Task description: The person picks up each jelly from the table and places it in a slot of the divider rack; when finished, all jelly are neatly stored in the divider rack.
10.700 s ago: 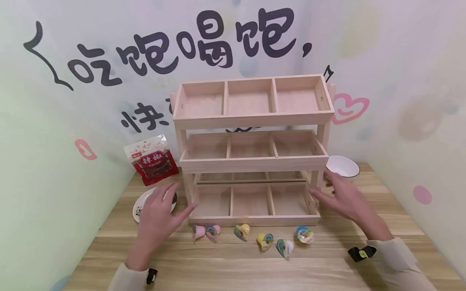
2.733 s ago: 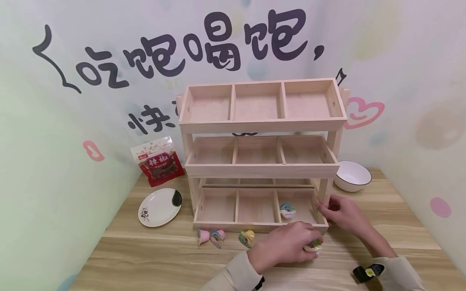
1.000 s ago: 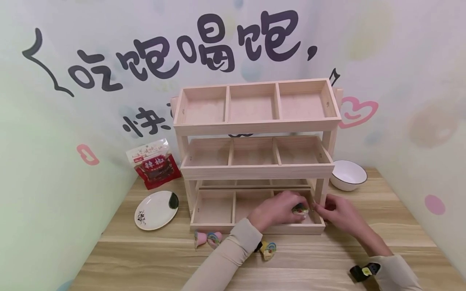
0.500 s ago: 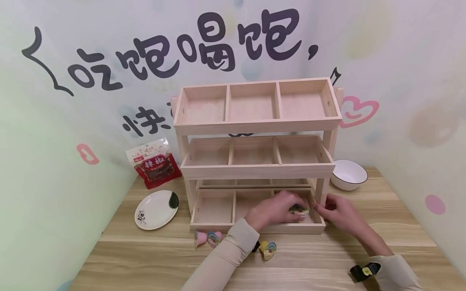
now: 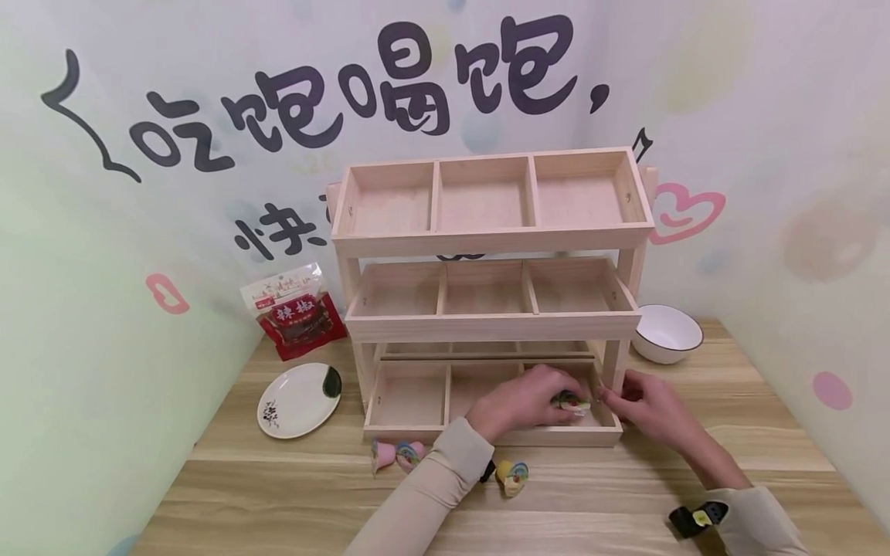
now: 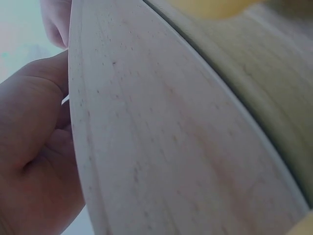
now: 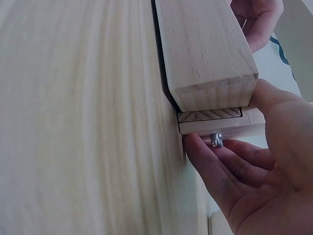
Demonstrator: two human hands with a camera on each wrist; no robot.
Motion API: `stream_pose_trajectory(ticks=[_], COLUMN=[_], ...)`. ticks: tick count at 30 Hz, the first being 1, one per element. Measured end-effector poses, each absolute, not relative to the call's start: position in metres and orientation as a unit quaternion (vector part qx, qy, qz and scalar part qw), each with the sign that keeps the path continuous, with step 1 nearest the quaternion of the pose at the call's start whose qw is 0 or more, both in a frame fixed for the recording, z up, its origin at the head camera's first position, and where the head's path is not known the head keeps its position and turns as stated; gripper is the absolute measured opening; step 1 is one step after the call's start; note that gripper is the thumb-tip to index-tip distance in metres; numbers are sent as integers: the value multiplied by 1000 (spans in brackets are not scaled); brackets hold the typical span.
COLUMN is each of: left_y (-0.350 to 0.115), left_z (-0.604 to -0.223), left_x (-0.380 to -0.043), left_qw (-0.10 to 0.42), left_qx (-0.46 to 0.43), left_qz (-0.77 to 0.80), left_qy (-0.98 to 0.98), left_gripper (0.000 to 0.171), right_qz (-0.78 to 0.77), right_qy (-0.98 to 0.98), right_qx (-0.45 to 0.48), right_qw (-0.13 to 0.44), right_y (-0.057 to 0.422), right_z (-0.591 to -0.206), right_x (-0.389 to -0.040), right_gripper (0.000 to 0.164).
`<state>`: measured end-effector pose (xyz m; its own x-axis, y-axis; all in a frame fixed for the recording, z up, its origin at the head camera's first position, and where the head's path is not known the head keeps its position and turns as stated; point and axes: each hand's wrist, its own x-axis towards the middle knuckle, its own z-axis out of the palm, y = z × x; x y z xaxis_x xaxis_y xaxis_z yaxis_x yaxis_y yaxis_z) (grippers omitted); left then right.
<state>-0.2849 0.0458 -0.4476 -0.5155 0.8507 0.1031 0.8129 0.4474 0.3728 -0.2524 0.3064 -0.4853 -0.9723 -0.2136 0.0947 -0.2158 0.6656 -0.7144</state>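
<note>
Back left corner of the worktop [image 5: 626,494]: red-and-white bag [image 5: 300,318], standing up. Plate [image 5: 295,403] just in front, close to the left edge, pale with a dark green patch. Wooden rack [image 5: 480,330] fills the back middle, three tiers, three compartments each. Two pink cups [image 5: 382,455] lie side by side by its front left corner. Beige sleeve [image 5: 434,490] crosses next to them; on its other side a yellow cup [image 5: 513,477] lies tipped on the worktop. Left hand [image 5: 530,398] is down in the bottom tier's right compartment, fingers clamped on a small printed-lid cup [image 5: 573,402], partly hidden. Right hand [image 5: 653,409] at that tier's right end, fingers and thumb clamped on the rack's frame beside a metal bolt [image 7: 216,140]. White bowl [image 5: 664,355], dark-rimmed, near the back right corner.
</note>
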Motion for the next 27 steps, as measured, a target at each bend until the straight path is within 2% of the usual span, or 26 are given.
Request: stream_pose_trajectory(ticks=[14, 27], left_y=[29, -13], left_z=[-440, -437], left_x=[-274, -244], left_qw=[24, -9], left_qx=[491, 484], left_qz=[205, 220], left_qy=[846, 847], left_gripper=[36, 33], right_qz=[378, 381], right_qy=[-919, -918], right_qx=[113, 110], right_qw=[3, 5], right_y=[305, 304], right_z=[-486, -484], right_x=[-252, -251], right_gripper=[47, 49])
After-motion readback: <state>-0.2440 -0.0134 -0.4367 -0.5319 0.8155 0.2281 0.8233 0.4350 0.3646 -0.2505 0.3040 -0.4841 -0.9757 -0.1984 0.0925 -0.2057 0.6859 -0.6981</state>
